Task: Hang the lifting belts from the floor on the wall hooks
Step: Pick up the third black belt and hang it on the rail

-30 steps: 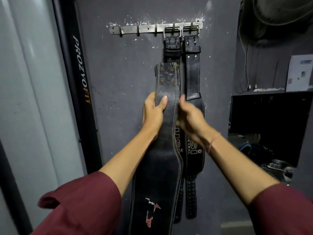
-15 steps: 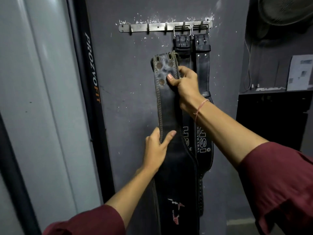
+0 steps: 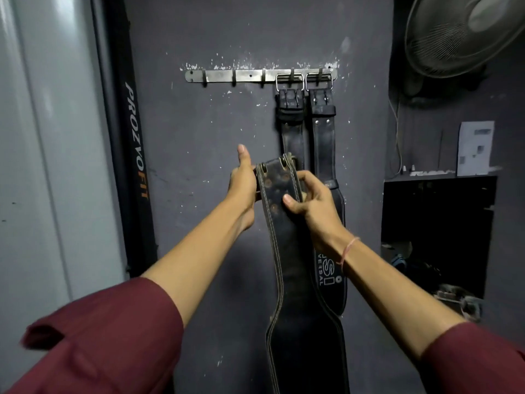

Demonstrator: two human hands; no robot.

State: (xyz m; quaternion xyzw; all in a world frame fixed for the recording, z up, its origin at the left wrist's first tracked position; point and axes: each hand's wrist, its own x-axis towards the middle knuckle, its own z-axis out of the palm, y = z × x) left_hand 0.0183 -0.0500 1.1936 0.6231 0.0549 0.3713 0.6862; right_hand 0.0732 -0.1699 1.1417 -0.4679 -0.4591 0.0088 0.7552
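Observation:
A black leather lifting belt (image 3: 287, 251) with pale stitching hangs down in front of the dark wall. My left hand (image 3: 243, 184) grips its top end from the left, thumb pointing up. My right hand (image 3: 311, 204) grips the same end from the right, thumb across the front. The belt's buckle is hidden behind its top end. Above is a metal hook rail (image 3: 241, 75). Two more black belts hang by their buckles from the rail's two right hooks, the left hung belt (image 3: 291, 123) and the right hung belt (image 3: 324, 132). The three left hooks are bare.
A black upright post (image 3: 133, 166) lettered PROZVOFIT stands left of the wall panel. A wall fan (image 3: 460, 32) is mounted at the upper right. Below it, a dark recess (image 3: 437, 228) holds clutter on the floor, and a white paper (image 3: 474, 147) sits on its ledge.
My left hand has climbed from the belt's middle to its top end. The belt's top has dropped lower relative to the rail, and both hands now hold it there.

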